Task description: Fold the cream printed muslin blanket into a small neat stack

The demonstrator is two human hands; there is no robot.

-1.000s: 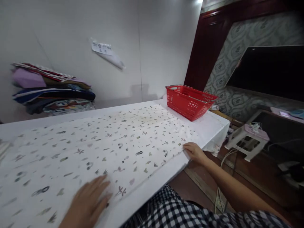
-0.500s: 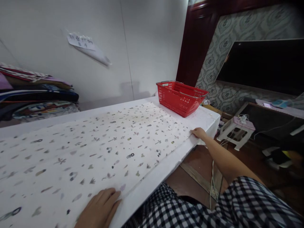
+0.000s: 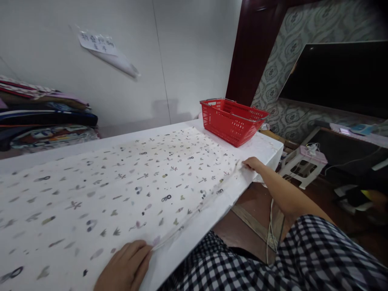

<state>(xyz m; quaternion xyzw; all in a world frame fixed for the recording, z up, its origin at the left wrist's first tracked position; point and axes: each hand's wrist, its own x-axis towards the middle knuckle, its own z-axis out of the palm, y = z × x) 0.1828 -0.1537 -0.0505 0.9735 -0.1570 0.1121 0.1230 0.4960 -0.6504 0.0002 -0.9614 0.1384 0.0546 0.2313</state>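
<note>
A wide white cloth point(image 3: 169, 182) printed with small grey and green motifs lies spread over the white-covered table. My right hand point(image 3: 253, 163) pinches its near right corner, lifting that edge slightly off the table. At the bottom, my left hand point(image 3: 125, 264) grips the near edge of the same cloth between thumb and fingers. Between my two hands the near edge is drawn up into a low ridge.
A red plastic basket point(image 3: 233, 123) with metal handles stands at the table's far right. Stacked folded fabrics point(image 3: 45, 115) are at the left by the wall. A white stool point(image 3: 309, 161) holding cables stands on the floor at right.
Both hands have closed on the cloth's near edge, which has risen a little from the table. The right hand has moved slightly up and to the left.
</note>
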